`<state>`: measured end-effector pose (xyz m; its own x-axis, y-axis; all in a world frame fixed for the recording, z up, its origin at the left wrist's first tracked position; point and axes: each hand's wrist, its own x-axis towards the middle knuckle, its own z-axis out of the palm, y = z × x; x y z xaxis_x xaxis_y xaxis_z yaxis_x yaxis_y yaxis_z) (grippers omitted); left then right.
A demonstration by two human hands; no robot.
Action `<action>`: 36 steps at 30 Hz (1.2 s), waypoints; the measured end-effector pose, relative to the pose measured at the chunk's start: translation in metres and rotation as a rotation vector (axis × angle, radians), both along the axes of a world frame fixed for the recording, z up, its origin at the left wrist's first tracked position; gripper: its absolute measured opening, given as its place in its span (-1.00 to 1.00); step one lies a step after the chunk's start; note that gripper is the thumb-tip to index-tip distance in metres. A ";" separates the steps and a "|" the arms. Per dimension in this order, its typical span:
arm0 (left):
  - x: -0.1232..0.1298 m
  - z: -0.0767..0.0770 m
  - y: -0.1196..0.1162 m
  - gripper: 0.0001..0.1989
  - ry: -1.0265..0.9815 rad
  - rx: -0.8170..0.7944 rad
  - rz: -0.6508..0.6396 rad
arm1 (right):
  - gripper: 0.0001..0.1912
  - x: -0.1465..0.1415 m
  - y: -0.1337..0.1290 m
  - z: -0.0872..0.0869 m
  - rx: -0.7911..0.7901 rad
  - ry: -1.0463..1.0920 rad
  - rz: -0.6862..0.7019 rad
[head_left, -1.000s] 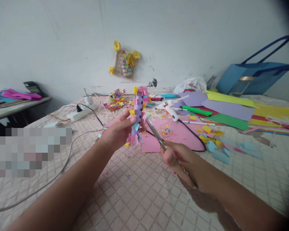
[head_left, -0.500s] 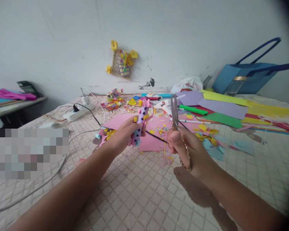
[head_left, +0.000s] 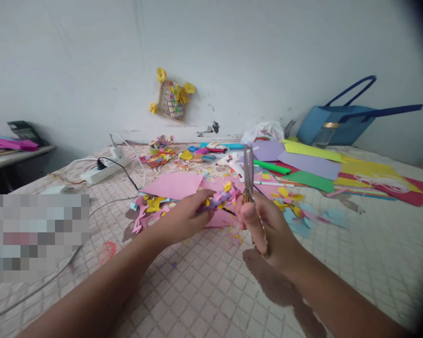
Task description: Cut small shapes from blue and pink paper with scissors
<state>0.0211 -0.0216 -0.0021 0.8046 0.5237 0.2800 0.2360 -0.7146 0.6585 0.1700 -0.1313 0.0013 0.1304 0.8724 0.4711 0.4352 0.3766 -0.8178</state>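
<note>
My left hand [head_left: 188, 216] is closed around a purple paper craft strip [head_left: 223, 197] trimmed with pink and yellow pieces; its lower end is hidden by my fingers. In my right hand [head_left: 264, 216] is a pair of scissors [head_left: 248, 171], blades pointing up and slightly apart, with my thumb at the ornate handle. The strip's far end lies close to my right fingers; whether they touch I cannot tell. Beneath both hands lies pink paper [head_left: 176, 184], strewn with small cuttings. Yellow and light-blue scraps [head_left: 298, 220] lie to the right of my right hand.
A white glue gun [head_left: 231, 163] lies beyond my hands. At left are a power strip [head_left: 105, 171] and trailing cables. Coloured paper sheets [head_left: 310, 164] and a blue bag [head_left: 334, 124] occupy the back right. A small pot of paper pieces [head_left: 159, 146] stands near the wall.
My left hand has turned the strip from near upright with its dotted face showing to a flatter tilt pointing right, nearer my right hand. The scissors stay upright. The whole view has shifted slightly.
</note>
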 end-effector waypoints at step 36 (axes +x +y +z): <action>-0.046 -0.009 0.080 -0.39 0.555 0.288 0.820 | -0.75 0.002 -0.005 -0.009 0.218 -0.170 -0.077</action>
<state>-0.0252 0.0581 -0.0110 0.2843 0.9417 0.1798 0.9407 -0.3102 0.1376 0.1724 -0.1364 -0.0079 0.0959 0.7387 0.6672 0.5933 0.4958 -0.6342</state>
